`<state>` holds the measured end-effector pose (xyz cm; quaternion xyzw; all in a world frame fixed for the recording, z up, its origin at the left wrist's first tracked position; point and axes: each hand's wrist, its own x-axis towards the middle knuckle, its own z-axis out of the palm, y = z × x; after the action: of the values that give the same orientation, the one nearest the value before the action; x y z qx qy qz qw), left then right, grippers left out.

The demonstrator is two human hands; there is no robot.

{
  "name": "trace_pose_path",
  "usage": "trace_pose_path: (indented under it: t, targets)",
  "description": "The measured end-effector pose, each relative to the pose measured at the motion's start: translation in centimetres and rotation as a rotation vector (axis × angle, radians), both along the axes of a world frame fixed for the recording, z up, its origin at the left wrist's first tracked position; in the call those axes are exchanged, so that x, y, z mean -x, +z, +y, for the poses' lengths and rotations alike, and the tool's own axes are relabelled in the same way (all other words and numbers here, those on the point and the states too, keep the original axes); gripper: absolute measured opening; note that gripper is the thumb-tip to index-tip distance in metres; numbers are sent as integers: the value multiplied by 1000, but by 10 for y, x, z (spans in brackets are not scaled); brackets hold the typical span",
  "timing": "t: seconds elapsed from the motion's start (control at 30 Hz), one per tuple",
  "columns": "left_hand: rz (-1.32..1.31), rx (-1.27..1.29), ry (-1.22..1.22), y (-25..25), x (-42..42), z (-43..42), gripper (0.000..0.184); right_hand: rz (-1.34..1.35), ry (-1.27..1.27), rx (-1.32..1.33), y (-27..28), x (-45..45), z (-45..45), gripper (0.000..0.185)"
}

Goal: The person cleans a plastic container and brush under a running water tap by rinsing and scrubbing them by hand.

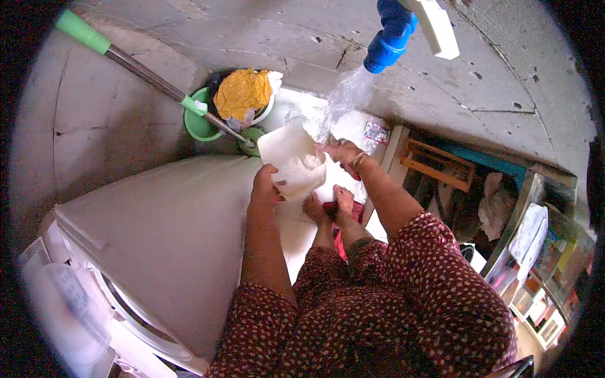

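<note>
My left hand (265, 181) is closed on the near left edge of a white plastic container (285, 150), which is tilted with its opening toward the right. At that opening is my right hand (344, 153), wearing a bracelet; its fingertips reach the rim and are too blurred to show whether they grip it. Something pale, perhaps water or suds, shows inside the container. Just beyond my right hand, water (351, 94) pours from a blue tap (389, 39) with a white handle.
A green-handled pole (148, 77) leans across a green bucket (200, 120) holding a yellow cloth or bag (242, 92). A large white appliance (170, 239) stands at my left. To the right is a shelf with a wooden frame (437, 165). My bare feet (344, 199) are below.
</note>
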<state>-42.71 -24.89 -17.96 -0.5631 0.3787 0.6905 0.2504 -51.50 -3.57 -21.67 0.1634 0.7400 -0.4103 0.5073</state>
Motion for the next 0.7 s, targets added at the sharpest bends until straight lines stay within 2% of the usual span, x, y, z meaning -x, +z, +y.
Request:
trace_pose_path:
  t: [0.03,0.07,0.17,0.2,0.3,0.37,0.43,0.47,0.57,0.63,0.67,0.7]
  targets:
    - [59,-143,15,4,-1,-3,37,-209,-58,31,24,2,0,63]
    - [110,-287,24,8,-2,-5,35,-257,-47,151,29,1,3,63]
    - [159,-545,-12,-16,-17,-5,35,-216,-530,686,33,-19,-9,59]
    - [153,-600,-33,-27,-23,0,35,-296,-477,749,27,-17,-5,58]
    - [119,-667,-98,-57,-42,21,34,-298,-381,550,18,-14,7,53]
    - [115,-676,-134,-72,-53,35,34,-284,-203,386,-39,-8,20,56]
    - [133,-631,-185,-81,-57,51,35,-215,-119,295,-54,-6,25,55]
    - [148,-582,-227,-77,-56,55,34,-155,-124,288,-41,-4,22,52]
    - [222,-473,-312,-72,-51,65,32,175,192,-22,38,-1,-2,69]
    - [386,-435,-196,-76,-47,75,30,205,-64,-135,53,-16,-7,82]
    - [414,-360,-243,-86,-50,73,30,181,-190,-182,64,-19,-9,91]
    - [439,-283,-290,-99,-55,72,29,210,-263,-149,50,-26,-6,88]
